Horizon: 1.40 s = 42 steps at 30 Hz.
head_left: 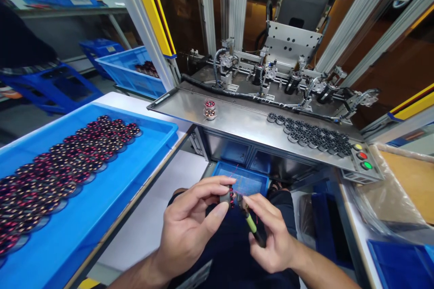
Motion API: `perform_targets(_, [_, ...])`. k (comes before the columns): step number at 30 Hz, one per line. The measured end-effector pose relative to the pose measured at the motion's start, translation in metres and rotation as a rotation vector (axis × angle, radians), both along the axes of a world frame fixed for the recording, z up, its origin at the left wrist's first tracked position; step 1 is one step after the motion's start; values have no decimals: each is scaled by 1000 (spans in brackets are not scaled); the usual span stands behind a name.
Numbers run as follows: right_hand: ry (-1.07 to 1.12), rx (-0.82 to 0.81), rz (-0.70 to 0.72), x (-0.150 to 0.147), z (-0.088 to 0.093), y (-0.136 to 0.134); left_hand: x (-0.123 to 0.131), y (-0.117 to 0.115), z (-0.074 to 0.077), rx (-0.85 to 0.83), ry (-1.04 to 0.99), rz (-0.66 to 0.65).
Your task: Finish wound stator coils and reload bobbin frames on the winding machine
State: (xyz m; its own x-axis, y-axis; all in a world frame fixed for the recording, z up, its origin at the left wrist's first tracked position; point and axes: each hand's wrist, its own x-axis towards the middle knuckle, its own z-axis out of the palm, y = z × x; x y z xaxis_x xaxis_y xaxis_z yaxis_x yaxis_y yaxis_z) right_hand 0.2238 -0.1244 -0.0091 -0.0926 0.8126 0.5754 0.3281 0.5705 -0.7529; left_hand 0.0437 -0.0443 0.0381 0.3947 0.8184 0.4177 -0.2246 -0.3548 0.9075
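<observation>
While the left hand [190, 228] pinches the dark stator wound with red copper wire [228, 198] over the lap, the right hand [273, 237] — closed around a slim green-handled tool [251, 225] — could nick its winding if it slips.

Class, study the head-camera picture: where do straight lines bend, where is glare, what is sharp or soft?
Head view: the yellow-edged frame post leans and bows, wide-lens distortion; head view: the steel shelf shows pale glare; head view: the left hand on the wound coil and the right hand on the green-handled tool are sharp, while the blue tray stretches softly toward the left edge.
</observation>
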Motion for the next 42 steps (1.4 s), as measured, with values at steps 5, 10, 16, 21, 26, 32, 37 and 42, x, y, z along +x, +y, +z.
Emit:
perform_targets(5, [13, 4, 12, -1, 4, 2, 0, -2, 3, 17, 21, -5])
perform_targets(10, [8, 26, 5, -1, 1, 0, -1, -4, 2, 60, 56, -3])
perform_targets(16, [0, -105, -63, 5, -4, -6, -3, -2, -1, 104, 92, -12])
perform_targets(21, [8, -339, -128, 16, -1, -11, -9, 8, -9, 386, 154, 9])
perform_targets(26, [41, -408, -120, 23, 5, -30, -8, 12, -8, 572, 210, 105])
perform_targets(32, [237, -399, 22, 20, 27, -51, -5, 12, 1, 781, 324, 183])
perform_targets(37, [443, -441, 274, 16, 46, -54, -10, 12, -2, 899, 426, 271])
perform_targets(42, [472, -512, 331, 14, 53, -49, -14, 11, -3, 897, 381, 201])
